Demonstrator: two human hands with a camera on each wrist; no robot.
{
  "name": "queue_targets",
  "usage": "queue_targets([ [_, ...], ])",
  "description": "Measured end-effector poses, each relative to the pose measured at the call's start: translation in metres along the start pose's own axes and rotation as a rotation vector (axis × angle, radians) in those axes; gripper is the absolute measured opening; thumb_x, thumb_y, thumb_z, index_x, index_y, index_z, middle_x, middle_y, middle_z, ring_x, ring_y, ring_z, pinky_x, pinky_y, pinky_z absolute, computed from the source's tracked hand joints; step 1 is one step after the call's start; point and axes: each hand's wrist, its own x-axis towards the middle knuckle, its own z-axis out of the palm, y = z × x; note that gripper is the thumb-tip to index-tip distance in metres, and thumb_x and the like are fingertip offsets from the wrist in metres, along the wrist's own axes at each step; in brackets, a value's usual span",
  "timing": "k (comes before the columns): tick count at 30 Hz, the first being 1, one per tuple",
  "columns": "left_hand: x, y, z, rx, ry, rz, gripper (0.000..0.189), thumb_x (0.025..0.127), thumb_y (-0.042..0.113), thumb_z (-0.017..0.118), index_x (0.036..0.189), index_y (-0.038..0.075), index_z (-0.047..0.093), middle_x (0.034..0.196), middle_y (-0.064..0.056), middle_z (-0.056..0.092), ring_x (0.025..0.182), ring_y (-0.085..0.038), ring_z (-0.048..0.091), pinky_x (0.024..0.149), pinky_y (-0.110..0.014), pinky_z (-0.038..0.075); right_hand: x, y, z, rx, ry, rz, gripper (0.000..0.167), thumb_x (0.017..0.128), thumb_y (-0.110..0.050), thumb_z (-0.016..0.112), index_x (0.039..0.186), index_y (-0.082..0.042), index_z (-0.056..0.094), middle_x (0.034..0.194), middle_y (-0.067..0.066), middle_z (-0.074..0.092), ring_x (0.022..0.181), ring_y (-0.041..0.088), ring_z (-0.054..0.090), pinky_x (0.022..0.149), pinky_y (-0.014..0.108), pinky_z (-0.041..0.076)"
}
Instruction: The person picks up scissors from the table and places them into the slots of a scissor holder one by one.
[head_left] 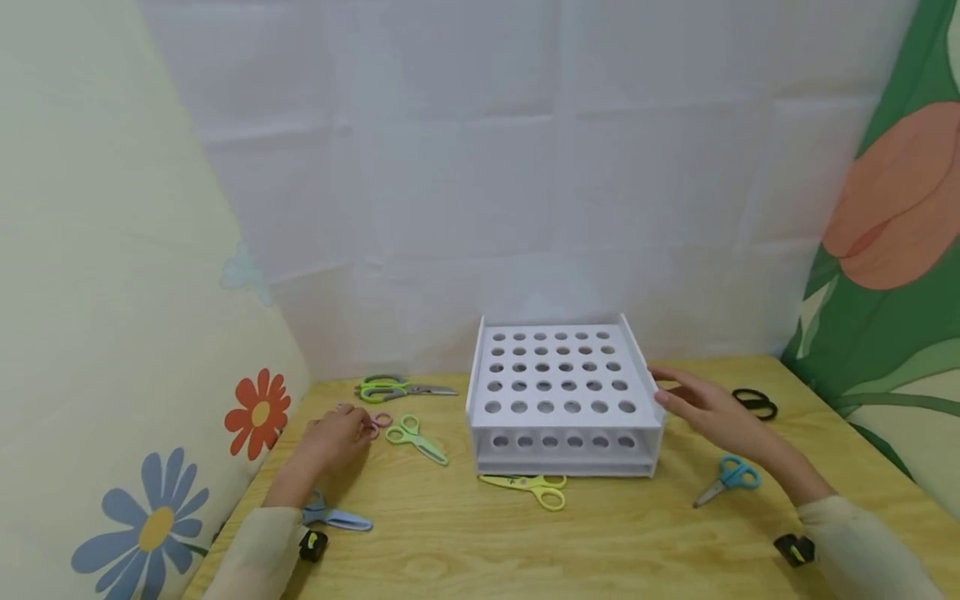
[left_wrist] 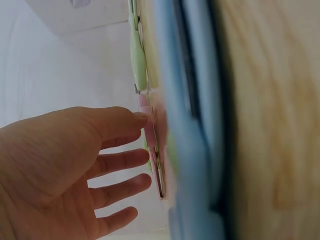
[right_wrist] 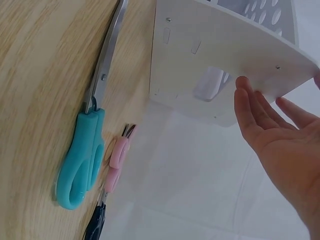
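My left hand (head_left: pixel 335 437) is over a pair of pink scissors (head_left: pixel 382 419) lying at the left of the table. In the left wrist view its thumb and index fingertips are right at the pink handle (left_wrist: pixel 147 122), with the other fingers loosely extended. On the other side, my right hand (head_left: pixel 705 410) has its fingers against the right side of a white rack (head_left: pixel 566 427) with rows of round holes. The right wrist view shows these fingers mostly straight on the side panel (right_wrist: pixel 220 55), beside its slot-shaped opening.
Around lie light green scissors (head_left: pixel 420 442), green-and-grey scissors (head_left: pixel 405 389), blue scissors (head_left: pixel 341 520), yellow scissors (head_left: pixel 528 483), teal scissors (head_left: pixel 729 479) and black scissors (head_left: pixel 756 404). More pink scissors (right_wrist: pixel 117 157) appear beyond the teal pair. A white cloth (head_left: pixel 450 167) hangs behind the wooden table (head_left: pixel 450 550).
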Motion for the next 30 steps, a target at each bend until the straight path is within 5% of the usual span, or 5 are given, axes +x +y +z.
queue_targets([
  [30,0.001,-0.011,-0.003,-0.043,-0.067,-0.03,0.009,0.095,0.02,0.073,0.093,0.014,0.067,0.099,-0.008,0.06,0.081,-0.027,0.057,0.074,-0.057,0.047,0.0,-0.009,-0.005,0.096,-0.111,0.035,0.077,0.099,-0.028,0.07,0.161,-0.008,0.027,0.152,0.023,0.042,0.125,0.04,0.056,0.089,0.037,0.054],
])
